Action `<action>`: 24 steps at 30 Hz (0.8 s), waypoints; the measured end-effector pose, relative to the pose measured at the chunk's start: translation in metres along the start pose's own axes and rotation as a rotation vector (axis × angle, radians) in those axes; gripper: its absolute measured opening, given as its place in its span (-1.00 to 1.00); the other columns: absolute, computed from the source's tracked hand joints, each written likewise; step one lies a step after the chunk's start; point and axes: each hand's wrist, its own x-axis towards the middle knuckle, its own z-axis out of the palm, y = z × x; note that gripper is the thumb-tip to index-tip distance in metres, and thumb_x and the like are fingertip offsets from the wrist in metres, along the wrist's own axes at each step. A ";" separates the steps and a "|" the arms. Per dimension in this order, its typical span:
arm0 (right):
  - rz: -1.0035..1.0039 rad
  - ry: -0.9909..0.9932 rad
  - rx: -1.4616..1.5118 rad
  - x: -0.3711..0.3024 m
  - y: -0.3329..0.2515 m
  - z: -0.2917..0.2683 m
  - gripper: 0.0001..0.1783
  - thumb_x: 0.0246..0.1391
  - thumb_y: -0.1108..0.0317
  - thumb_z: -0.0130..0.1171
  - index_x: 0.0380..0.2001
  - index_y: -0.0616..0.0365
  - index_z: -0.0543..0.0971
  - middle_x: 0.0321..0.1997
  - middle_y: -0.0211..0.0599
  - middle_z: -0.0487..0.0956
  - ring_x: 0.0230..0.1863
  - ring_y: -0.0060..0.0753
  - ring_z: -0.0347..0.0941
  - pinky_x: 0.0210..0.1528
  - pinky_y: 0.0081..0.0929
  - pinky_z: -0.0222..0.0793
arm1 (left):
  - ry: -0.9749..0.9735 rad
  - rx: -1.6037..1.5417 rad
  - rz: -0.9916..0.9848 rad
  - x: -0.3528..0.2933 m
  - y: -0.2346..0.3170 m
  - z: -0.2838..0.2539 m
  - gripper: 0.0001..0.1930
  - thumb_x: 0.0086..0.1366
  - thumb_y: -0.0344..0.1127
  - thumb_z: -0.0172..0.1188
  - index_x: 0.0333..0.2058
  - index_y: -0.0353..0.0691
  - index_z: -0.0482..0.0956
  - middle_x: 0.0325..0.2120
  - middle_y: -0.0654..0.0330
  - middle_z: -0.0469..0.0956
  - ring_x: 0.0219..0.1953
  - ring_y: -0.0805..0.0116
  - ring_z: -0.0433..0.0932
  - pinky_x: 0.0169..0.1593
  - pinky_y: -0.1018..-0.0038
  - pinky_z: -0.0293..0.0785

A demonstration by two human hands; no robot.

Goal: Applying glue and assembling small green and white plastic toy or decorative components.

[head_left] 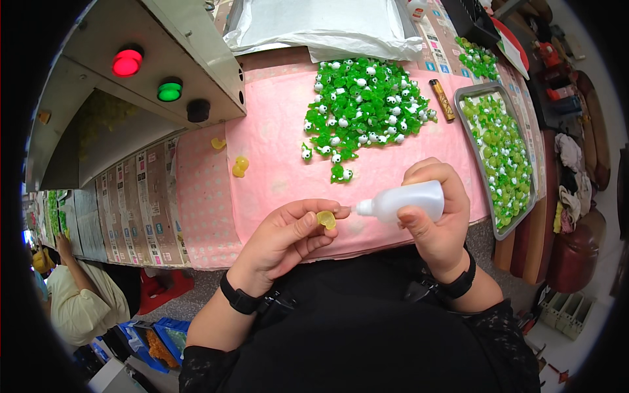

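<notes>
Yellow and small, a bead [326, 219] sits pinched between the left hand [288, 237] thumb and fingers, just below the pink cloth [275, 157] on the surface. The right hand [438, 219] grips a white squeeze bottle [403, 200], its nozzle beside the bead. Green figures [363, 108] are heaped on the cloth's far part; a metal tray [466, 98] lies right of it.

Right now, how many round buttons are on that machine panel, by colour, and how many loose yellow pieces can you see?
Red button: 1
Green button: 1
Black button: 1
Yellow pieces: 3, with one in the left hand and two on the pink cloth
Total: 6
</notes>
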 end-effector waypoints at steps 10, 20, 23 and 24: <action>0.172 -0.329 -0.094 -0.015 0.025 -0.002 -0.60 -0.09 0.63 0.23 -0.10 0.21 0.51 -0.09 -0.24 0.53 0.00 -0.32 0.47 0.05 -0.41 0.37 | 0.141 0.042 0.177 -0.006 0.024 -0.010 -0.60 0.37 -0.31 0.11 0.13 -0.34 0.38 0.05 -0.01 0.48 -0.05 0.36 0.57 0.06 0.48 0.54; -0.014 -0.574 -0.225 0.011 0.018 -0.007 -0.52 -0.14 0.32 0.40 -0.10 0.18 0.54 -0.11 -0.16 0.59 -0.07 -0.16 0.53 0.02 -0.30 0.44 | 0.157 0.134 0.184 0.001 0.034 -0.001 -0.61 0.39 -0.30 0.09 0.13 -0.32 0.38 0.05 0.03 0.49 -0.08 0.40 0.57 0.03 0.49 0.53; -0.006 -0.398 -0.487 0.029 0.016 -0.006 -0.70 -0.13 0.38 0.36 -0.29 0.20 0.56 -0.27 -0.18 0.56 -0.19 -0.15 0.52 -0.15 -0.34 0.45 | 0.159 0.099 0.213 0.004 0.035 -0.002 -0.62 0.39 -0.30 0.08 0.13 -0.32 0.38 0.04 0.04 0.50 -0.09 0.40 0.57 0.03 0.50 0.53; -0.006 -0.395 -0.489 0.035 0.018 -0.002 -0.70 -0.13 0.38 0.36 -0.29 0.20 0.56 -0.27 -0.18 0.56 -0.19 -0.15 0.52 -0.15 -0.34 0.45 | 0.156 0.100 0.211 0.006 0.036 0.000 -0.62 0.39 -0.30 0.08 0.13 -0.32 0.38 0.04 0.04 0.50 -0.09 0.40 0.57 0.03 0.50 0.53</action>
